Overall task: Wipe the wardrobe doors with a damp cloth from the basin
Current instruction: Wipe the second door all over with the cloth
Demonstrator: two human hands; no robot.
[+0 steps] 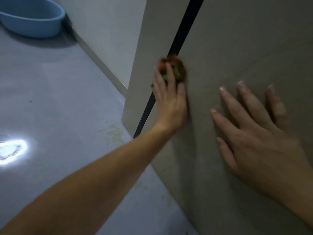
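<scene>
Wardrobe doors fill the right side of the view, split by a dark vertical gap. At far left, on the floor by the wall, sits the blue basin, well apart from both hands. The left hand presses a bunched cloth flat against the doors right over the gap, fingers laid over it. The right hand, spread and empty, braces on the right-hand door. Unwiped panel runs along the gap above the cloth, so the left hand is nearer.

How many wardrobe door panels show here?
2: the narrow left door beyond the dark gap, and the wide right door under both hands. More may lie outside the frame.
</scene>
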